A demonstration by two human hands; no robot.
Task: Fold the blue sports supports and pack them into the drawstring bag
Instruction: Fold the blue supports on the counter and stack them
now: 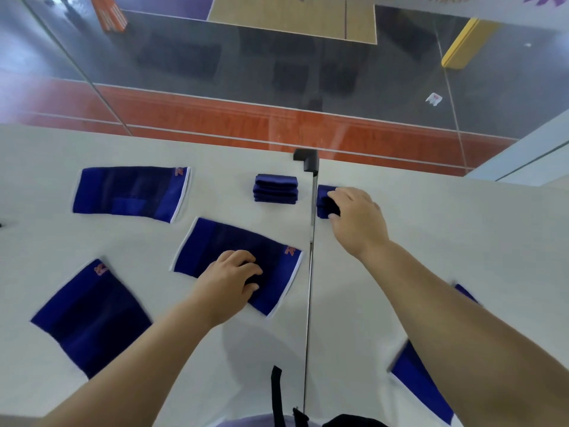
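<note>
We work on a smooth white table (pixel 431 229) split by a dark seam (pixel 309 272) that ends at a black bracket (pixel 306 160). Flat blue sports supports lie across it: one far left (pixel 129 191), one near left (pixel 89 315), one at the centre (pixel 234 257), and one partly hidden under our right forearm (pixel 421 386). They look like soft, stretchy knit sleeves, rectangular, with white edging and small orange logos.

Our left hand (pixel 229 278) rests on the centre support, fingers curled onto the cloth. Our right hand (pixel 357 217) grips a folded support (pixel 323 200) just right of the seam, next to a neat folded stack (pixel 275 188).

The springy knit may unroll if we loosen that grip early, and a careless sweep could topple the stack. Black fabric and a black strap (pixel 276 396) at the bottom edge may be the drawstring bag; we cannot tell.
</note>
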